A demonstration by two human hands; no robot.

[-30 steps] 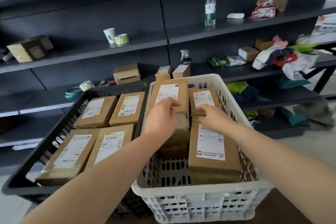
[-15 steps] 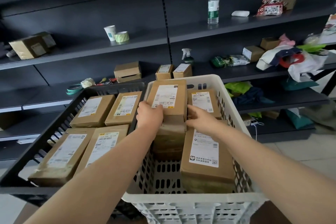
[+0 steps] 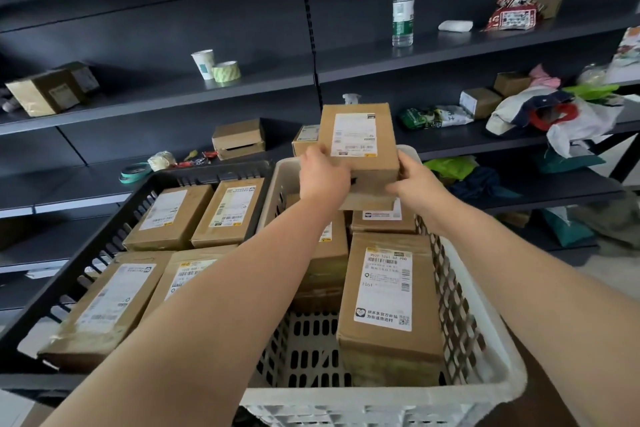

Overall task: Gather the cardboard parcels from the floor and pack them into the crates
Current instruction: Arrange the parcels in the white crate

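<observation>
A brown cardboard parcel [image 3: 360, 139] with a white label is held tilted above the far end of the white crate [image 3: 381, 402]. My left hand [image 3: 322, 173] grips its near left edge and my right hand [image 3: 414, 177] its near right corner. A second flat parcel [image 3: 367, 201] sits pressed under it between my hands. Below them in the white crate lie more labelled parcels, the nearest one [image 3: 388, 302] on the right. The black crate [image 3: 45, 308] to the left holds several parcels [image 3: 169, 215] lying flat.
Dark shelving [image 3: 242, 87] rises right behind the crates. On it stand a water bottle [image 3: 402, 3], a paper cup [image 3: 204, 64], a tape roll [image 3: 227, 71], small cartons [image 3: 239, 137] and a heap of bags and cloth [image 3: 561, 114] at the right.
Both hands have lifted the top parcel up out of the white crate's far end, tilting it toward the shelves. The view has shifted slightly.
</observation>
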